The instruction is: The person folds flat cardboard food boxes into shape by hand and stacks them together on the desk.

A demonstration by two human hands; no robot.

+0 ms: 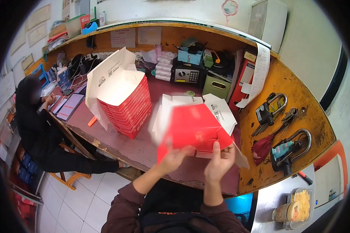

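A red cardboard food box [190, 124], white inside and partly folded, is held up over the desk, its left side smeared by motion. My right hand [220, 161] pinches its near right corner, thumb on the red outer face. At the lower left edge, my left hand [174, 159] is closed on the cardboard, slightly blurred. Behind and under this box, white printed flaps of other cartons [221, 110] show. To the left stands a tall stack of nested red boxes [134, 105] with white lids raised.
A small safe [185, 74], a green box file [217, 84] and wrapped rolls line the back. Padlocks [289, 151] and keys lie on the wooden side at right. A food tub [302, 204] sits lower right. Another person [37, 120] sits at far left.
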